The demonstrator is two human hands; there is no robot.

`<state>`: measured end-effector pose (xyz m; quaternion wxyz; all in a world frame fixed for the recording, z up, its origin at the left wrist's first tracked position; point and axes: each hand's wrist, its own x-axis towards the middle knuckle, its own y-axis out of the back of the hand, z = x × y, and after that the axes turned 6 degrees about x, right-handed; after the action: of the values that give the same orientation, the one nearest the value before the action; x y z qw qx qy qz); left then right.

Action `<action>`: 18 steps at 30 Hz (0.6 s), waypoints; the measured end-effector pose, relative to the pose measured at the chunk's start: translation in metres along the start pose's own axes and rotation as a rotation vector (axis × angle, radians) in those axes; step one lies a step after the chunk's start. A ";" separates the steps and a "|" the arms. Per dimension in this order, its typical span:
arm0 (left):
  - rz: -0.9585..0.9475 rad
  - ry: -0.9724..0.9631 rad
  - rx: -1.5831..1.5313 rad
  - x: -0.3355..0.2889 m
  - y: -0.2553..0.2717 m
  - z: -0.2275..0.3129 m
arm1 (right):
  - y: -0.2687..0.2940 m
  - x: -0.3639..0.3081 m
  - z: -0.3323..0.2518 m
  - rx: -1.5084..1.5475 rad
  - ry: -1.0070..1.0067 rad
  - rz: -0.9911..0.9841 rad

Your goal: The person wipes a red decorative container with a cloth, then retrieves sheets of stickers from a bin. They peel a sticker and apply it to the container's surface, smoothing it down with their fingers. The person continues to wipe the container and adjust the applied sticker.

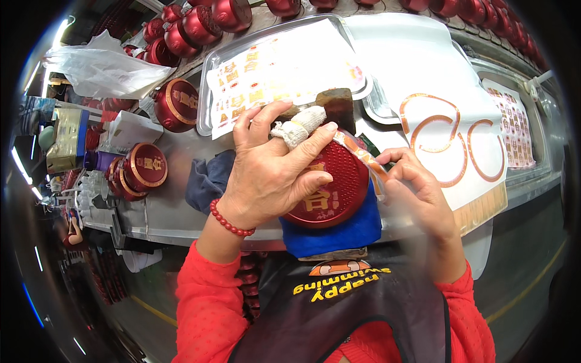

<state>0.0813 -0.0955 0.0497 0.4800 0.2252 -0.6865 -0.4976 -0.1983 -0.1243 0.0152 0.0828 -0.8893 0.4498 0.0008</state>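
Note:
A round dark red container (342, 196) with a dotted top and gold lettering lies under my hands on a blue cloth (330, 239). My left hand (266, 172) is spread over its upper left part, fingers apart. One of its fingers wears a white cloth wrap (299, 127). The left index fingertip is at the upper rim, beside one end of an orange-and-white patterned strip (361, 156). Between thumb and fingers, my right hand (420, 190) pinches the strip's other end. The strip runs along the container's right edge. My left palm hides part of the container.
Behind the container stands a dark block (336, 109). A metal tray (209, 72) carries printed sticker sheets (266, 66). Curved orange strips (466, 151) lie on white backing paper (387, 60) at right. Finished-looking red containers (148, 166) stand left; more red jars (203, 25) line the back.

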 end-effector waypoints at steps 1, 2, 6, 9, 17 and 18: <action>0.001 -0.004 -0.001 0.001 0.000 0.001 | 0.000 -0.001 0.002 0.038 -0.028 -0.014; -0.006 -0.005 0.003 0.002 0.000 0.002 | 0.000 -0.002 0.004 0.051 -0.020 -0.013; -0.026 -0.016 0.015 0.006 0.002 0.005 | -0.001 -0.003 0.015 0.068 0.006 -0.026; -0.032 -0.026 0.021 0.009 0.002 0.009 | -0.002 -0.003 0.023 0.007 0.033 -0.032; -0.187 -0.174 -0.045 0.017 0.007 0.026 | -0.006 -0.010 0.031 -0.184 0.108 -0.015; -0.167 -0.143 -0.039 0.016 0.009 0.025 | -0.007 -0.012 0.031 -0.227 0.144 -0.014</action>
<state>0.0539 -0.0935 0.0635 0.3912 0.2360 -0.6880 -0.5639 -0.1976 -0.1065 -0.0139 -0.0510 -0.8938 0.4453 -0.0128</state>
